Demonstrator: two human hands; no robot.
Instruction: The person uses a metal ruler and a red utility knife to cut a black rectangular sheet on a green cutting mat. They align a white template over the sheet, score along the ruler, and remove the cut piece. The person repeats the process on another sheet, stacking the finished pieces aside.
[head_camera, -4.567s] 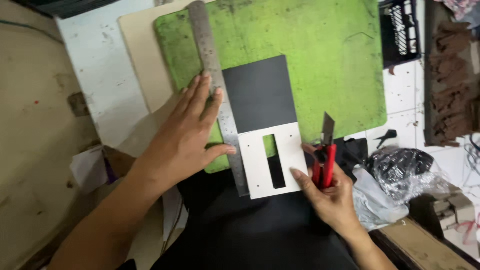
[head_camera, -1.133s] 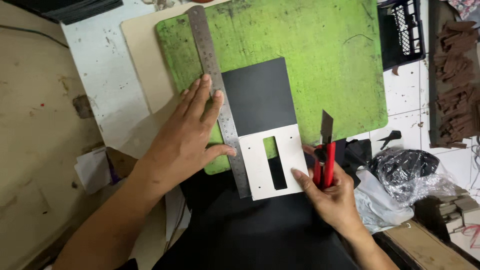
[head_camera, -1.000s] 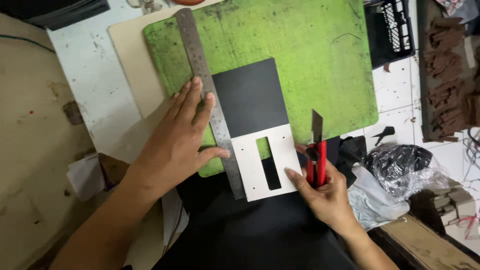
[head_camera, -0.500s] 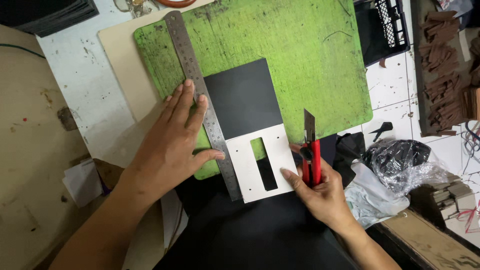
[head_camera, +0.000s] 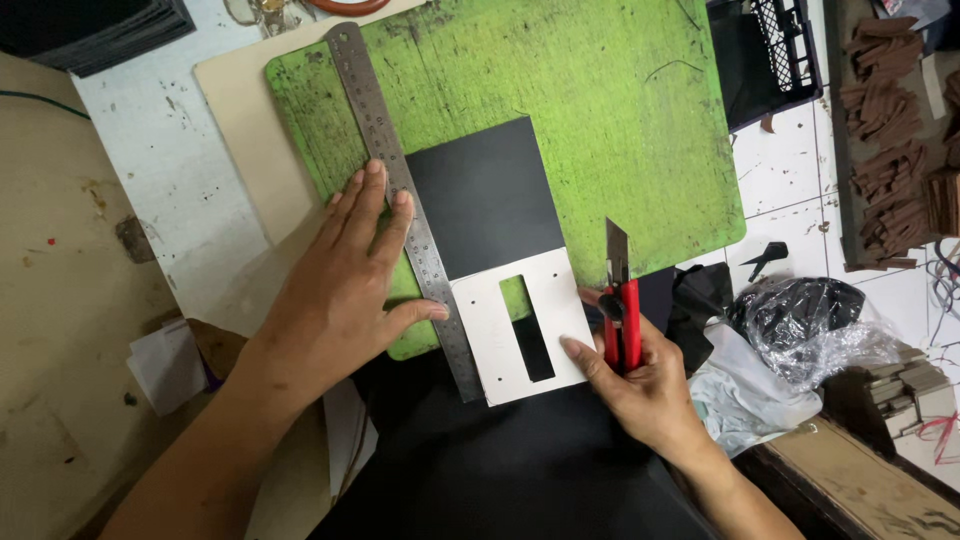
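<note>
Left hand (head_camera: 345, 270) lies flat, fingers spread, pinning the ruler (head_camera: 405, 195); right hand (head_camera: 640, 375) grips the knife (head_camera: 620, 305), blade toward twelve o'clock. Best press firmly, cut steadily against the edge.

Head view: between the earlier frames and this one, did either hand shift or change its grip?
No visible change of grip. The left hand still presses flat on the steel ruler, and the right hand still holds the red utility knife beside the white template on the black sheet. Only the camera drifted over the green cutting mat.
</note>
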